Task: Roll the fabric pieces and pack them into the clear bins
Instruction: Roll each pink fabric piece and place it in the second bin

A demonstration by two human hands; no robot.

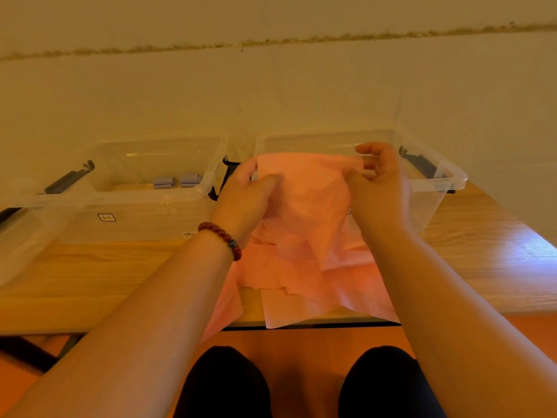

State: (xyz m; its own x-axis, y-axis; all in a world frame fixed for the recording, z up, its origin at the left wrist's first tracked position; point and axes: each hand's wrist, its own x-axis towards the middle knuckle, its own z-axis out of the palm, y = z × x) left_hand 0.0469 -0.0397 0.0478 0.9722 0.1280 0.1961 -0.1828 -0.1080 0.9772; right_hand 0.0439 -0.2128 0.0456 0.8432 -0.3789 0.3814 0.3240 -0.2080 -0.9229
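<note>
A pink fabric piece [307, 206] is lifted in front of me, its lower part draping onto more pink fabric [301, 291] on the wooden table. My left hand [247, 200], with a red bead bracelet at the wrist, grips its upper left edge. My right hand [379, 188] pinches its upper right corner. Two clear bins stand behind: the left bin [144, 212] holds two small grey-blue fabric rolls [176, 180]; the right bin [443, 182] is partly hidden by the fabric and my hands.
The wooden table [90, 273] runs along a pale wall. A third clear container [18, 236] sits at the far left edge. Black latch handles [70, 176] flank the bins. My knees in dark trousers [229, 384] show below the table's front edge.
</note>
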